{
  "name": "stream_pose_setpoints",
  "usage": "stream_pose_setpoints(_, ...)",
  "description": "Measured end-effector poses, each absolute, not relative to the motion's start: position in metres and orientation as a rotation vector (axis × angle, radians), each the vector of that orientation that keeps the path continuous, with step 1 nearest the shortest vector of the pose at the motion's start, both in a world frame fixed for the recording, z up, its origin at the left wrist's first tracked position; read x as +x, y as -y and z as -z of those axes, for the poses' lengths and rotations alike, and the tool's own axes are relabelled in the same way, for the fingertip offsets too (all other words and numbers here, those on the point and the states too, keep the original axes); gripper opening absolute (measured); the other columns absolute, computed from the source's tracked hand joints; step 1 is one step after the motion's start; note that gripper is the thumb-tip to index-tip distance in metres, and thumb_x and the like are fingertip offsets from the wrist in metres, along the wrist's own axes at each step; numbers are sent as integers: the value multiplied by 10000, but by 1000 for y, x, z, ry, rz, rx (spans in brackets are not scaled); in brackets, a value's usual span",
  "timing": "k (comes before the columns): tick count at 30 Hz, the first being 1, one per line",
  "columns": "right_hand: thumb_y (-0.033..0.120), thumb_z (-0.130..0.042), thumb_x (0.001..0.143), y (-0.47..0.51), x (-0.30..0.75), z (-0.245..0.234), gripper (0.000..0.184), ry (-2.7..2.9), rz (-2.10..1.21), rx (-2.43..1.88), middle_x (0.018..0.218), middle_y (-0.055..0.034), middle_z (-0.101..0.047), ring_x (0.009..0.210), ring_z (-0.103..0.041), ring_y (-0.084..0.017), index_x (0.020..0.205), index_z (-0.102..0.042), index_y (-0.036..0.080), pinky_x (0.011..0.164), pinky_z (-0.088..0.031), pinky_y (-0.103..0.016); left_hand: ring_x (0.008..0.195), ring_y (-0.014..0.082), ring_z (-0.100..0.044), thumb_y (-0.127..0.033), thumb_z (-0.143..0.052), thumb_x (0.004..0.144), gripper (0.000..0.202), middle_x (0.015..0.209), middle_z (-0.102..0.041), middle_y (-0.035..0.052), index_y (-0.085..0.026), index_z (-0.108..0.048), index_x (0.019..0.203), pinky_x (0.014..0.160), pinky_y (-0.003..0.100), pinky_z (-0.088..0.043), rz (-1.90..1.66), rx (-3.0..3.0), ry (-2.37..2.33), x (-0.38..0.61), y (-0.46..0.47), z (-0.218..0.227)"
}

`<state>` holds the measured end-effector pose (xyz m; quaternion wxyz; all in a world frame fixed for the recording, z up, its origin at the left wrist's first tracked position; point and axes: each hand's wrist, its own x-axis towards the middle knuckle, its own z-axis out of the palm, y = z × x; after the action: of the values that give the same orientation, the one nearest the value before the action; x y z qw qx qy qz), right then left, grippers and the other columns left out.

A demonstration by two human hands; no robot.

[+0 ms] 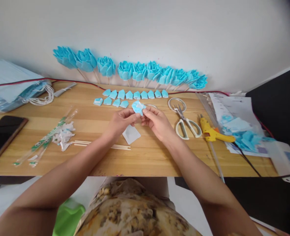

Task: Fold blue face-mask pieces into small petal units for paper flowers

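Observation:
Above the middle of the table, my left hand [126, 117] and my right hand [156, 119] both pinch a small light-blue petal [138, 107] with a whitish patch on it. Its lower edge is hidden by my fingers. Just beneath my hands lies a pale square piece [131, 134] on the wood. Behind them are two rows of folded blue petals [136, 95], their points facing the wall. Blue flowers on sticks [106, 66] lean along the wall.
Right of my hands are scissors [184, 123], a tape roll [176, 105], and a yellow glue gun [212, 131] with its cord. Blue scraps [245, 137] lie on papers. Left are thin sticks [121, 147], torn paper [63, 135], a phone [5, 137] and a bag of blue sheets [9, 88].

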<state>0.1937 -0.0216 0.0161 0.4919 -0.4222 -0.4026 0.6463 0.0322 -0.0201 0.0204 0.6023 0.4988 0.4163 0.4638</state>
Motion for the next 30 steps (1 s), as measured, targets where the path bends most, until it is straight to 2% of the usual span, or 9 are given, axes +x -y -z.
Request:
stream_pose_setpoints(5, 555, -816, 699, 21, 199, -20, 373, 1074, -1520, -1073, 815, -5, -667, 754, -602, -143, 771, -664, 222, 636, -501, -273, 559, 101, -508, -350, -761, 719, 230, 593, -595, -17, -171, -620, 690, 595, 253, -426, -1126, 1090, -990, 30, 19, -21)
stream_pose_setpoints(8, 565, -760, 765, 19, 207, -28, 429, 1174, -1333, -1109, 1064, -38, -722, 987, -650, -190, 1046, -708, 244, 778, -538, -308, 551, 93, -497, -332, -736, 728, 222, 602, -599, -17, -173, -590, 677, 594, 249, -411, -1091, 1117, -1025, 28, 19, -25)
stream_pose_setpoints(10, 538, -760, 770, 18, 211, -32, 550, 1228, -1273, -1109, 1207, -50, -710, 1153, -628, -219, 1230, -660, 254, 930, -527, -346, 551, 93, -492, -331, -729, 730, 213, 597, -590, -22, -172, -594, 687, 596, 249, -399, -1058, 1175, -1035, 28, 19, -26)
stream_pose_setpoints(12, 516, -760, 766, 17, 214, -32, 619, 1268, -1282, -1081, 1277, -58, -691, 1252, -589, -237, 1309, -619, 254, 1029, -489, -377, 554, 96, -485, -336, -739, 719, 219, 590, -572, -28, -173, -597, 688, 591, 248, -388, -1015, 1239, -1022, 28, 20, -26)
stream_pose_setpoints(14, 475, -767, 756, 16, 214, -30, 611, 1286, -1306, -1061, 1234, -53, -705, 1220, -605, -234, 1307, -624, 255, 1033, -483, -381, 558, 96, -475, -339, -758, 702, 232, 597, -559, -34, -173, -596, 686, 581, 245, -375, -967, 1285, -994, 29, 21, -25)
stream_pose_setpoints(16, 422, -777, 742, 16, 214, -28, 536, 1274, -1316, -1056, 1081, -28, -728, 1058, -653, -205, 1239, -669, 255, 958, -507, -359, 566, 93, -460, -339, -772, 701, 243, 606, -548, -38, -171, -597, 683, 574, 241, -359, -932, 1320, -978, 29, 22, -25)
stream_pose_setpoints(19, 369, -779, 728, 15, 214, -26, 390, 1230, -1294, -1058, 886, 16, -695, 820, -630, -146, 1098, -727, 254, 808, -515, -309, 593, 98, -467, -362, -776, 724, 245, 626, -552, -36, -168, -627, 719, 589, 241, -362, -887, 1363, -973, 29, 22, -25)
stream_pose_setpoints(26, 329, -760, 730, 16, 216, -32, 299, 1211, -1269, -1045, 816, 28, -661, 745, -584, -127, 1018, -752, 247, 717, -492, -281, 767, 151, -588, -541, -645, 874, 410, 868, -680, 45, -172, -745, 1020, 730, 274, -476, -1015, 1318, -995, 22, 14, -20)
stream_pose_setpoints(30, 318, -759, 750, 17, 216, -32, 280, 1232, -1268, -1034, 817, 30, -663, 746, -583, -124, 1024, -759, 258, 723, -490, -284, 699, 129, -543, -476, -757, 797, 299, 724, -623, 5, -179, -726, 806, 699, 261, -450, -1195, 1241, -1098, 23, 13, -20)
